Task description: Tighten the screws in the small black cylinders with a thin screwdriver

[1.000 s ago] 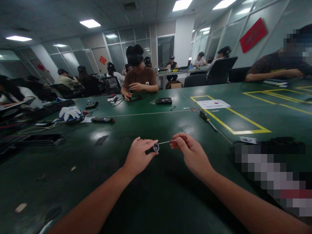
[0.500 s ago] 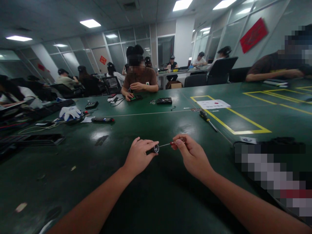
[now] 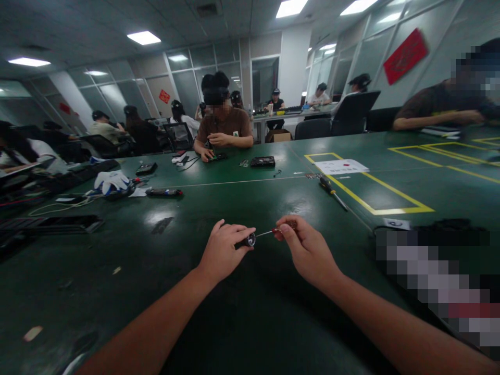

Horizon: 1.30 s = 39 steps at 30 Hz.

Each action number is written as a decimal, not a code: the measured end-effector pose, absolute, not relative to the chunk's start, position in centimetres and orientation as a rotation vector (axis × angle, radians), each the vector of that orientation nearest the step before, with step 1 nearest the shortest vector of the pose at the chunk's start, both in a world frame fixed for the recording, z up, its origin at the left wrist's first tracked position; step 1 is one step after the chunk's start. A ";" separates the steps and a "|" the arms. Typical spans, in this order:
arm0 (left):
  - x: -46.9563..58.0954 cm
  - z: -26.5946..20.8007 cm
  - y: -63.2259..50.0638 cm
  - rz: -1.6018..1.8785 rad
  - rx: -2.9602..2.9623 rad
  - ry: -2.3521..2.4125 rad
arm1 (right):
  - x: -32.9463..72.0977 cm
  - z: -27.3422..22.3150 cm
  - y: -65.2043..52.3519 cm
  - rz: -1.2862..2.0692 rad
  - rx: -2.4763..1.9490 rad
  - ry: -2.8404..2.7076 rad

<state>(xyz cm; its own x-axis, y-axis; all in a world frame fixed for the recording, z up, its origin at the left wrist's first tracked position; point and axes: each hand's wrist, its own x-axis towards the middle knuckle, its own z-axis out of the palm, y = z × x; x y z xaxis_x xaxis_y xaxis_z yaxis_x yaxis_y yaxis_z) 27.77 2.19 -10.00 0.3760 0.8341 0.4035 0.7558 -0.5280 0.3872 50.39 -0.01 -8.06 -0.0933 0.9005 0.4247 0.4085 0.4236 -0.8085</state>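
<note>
Between the thumb and fingers of my left hand (image 3: 224, 249) is a small dark cylindrical part (image 3: 251, 240), its round, pale-rimmed end facing right. Most of its body is hidden by the fingers. My right hand (image 3: 307, 245) is closed around the red handle of a thin screwdriver (image 3: 275, 230). The metal shaft points left, its tip at or very close to the cylinder's open end; whether it touches inside I cannot tell. Both hands are held above the green table (image 3: 250, 317).
A yellow-and-black screwdriver (image 3: 333, 192) lies beyond my right hand, by a paper sheet (image 3: 341, 166). Further left are a dark pen-like tool (image 3: 164, 192) and white gloves (image 3: 111, 182). A co-worker (image 3: 224, 127) sits opposite, near a black device (image 3: 263, 162).
Almost nothing differs. The screwdriver and the cylindrical part have shifted very slightly, with both hands keeping their hold.
</note>
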 end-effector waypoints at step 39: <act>27.7 -9.9 2.3 0.778 2.544 1.485 | 50.4 -6.7 -0.7 0.320 -1.202 -1.830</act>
